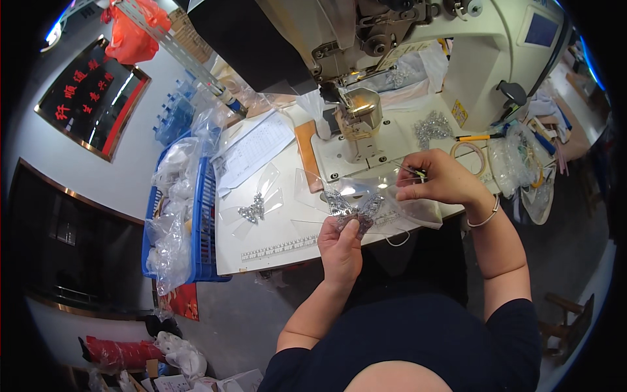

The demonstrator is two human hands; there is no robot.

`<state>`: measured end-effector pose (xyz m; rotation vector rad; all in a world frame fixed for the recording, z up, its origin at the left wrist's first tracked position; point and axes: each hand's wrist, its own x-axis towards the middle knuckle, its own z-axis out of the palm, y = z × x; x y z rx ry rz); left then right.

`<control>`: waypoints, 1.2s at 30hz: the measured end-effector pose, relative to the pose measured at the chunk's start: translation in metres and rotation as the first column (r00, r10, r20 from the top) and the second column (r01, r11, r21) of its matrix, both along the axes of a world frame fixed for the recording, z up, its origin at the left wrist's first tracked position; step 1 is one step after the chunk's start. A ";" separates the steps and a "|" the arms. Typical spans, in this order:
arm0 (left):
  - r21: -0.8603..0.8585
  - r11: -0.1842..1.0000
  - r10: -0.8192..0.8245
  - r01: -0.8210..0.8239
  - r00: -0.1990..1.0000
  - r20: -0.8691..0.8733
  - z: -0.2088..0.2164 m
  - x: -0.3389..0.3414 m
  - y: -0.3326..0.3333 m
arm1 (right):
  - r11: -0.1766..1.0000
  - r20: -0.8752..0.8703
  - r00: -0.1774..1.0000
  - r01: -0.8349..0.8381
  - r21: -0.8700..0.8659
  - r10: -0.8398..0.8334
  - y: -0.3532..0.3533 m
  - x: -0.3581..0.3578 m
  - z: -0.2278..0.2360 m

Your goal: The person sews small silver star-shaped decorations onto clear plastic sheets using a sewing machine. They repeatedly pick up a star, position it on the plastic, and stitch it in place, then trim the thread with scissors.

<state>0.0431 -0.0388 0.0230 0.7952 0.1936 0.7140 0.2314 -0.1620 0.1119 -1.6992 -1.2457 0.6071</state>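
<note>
My left hand [341,248] pinches a silver, butterfly-shaped sequin applique [353,208] on clear plastic film, in front of the sewing machine [360,124]. Just right of it, my right hand [441,175] is closed on a small dark tool, which looks like thread snips [415,172]; its thin tip points up and left. Clear film [421,210] spreads below the right fingers. A second silver applique [253,209] on clear film lies flat on the white table, left of my hands. How firmly the right fingers close on the tool is partly hidden.
A printed ruler strip [281,249] runs along the table's front edge. Silver pieces [432,127], a tape roll [467,159] and a yellow-handled tool [480,137] lie right of the machine. Left are paper sheets [258,149] and a blue basket [204,228] with plastic bags.
</note>
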 end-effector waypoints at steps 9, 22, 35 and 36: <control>-0.012 0.999 0.039 -0.039 0.999 -0.001 -0.005 0.002 0.002 | 0.897 0.548 0.758 0.106 0.430 -0.353 0.008 -0.034 0.012; 0.025 0.995 -0.092 0.093 0.996 -0.022 0.009 -0.003 -0.004 | 0.947 0.099 0.943 -0.313 -0.067 0.319 0.038 -0.019 -0.010; 0.368 0.914 -0.104 0.170 0.976 -0.192 0.037 -0.015 0.049 | 0.947 0.096 0.960 -0.237 -0.217 0.263 0.030 -0.017 -0.015; 0.408 0.893 -0.063 0.190 0.951 -0.304 0.039 -0.015 0.053 | 0.930 0.090 0.954 -0.254 -0.267 0.286 0.031 -0.018 -0.012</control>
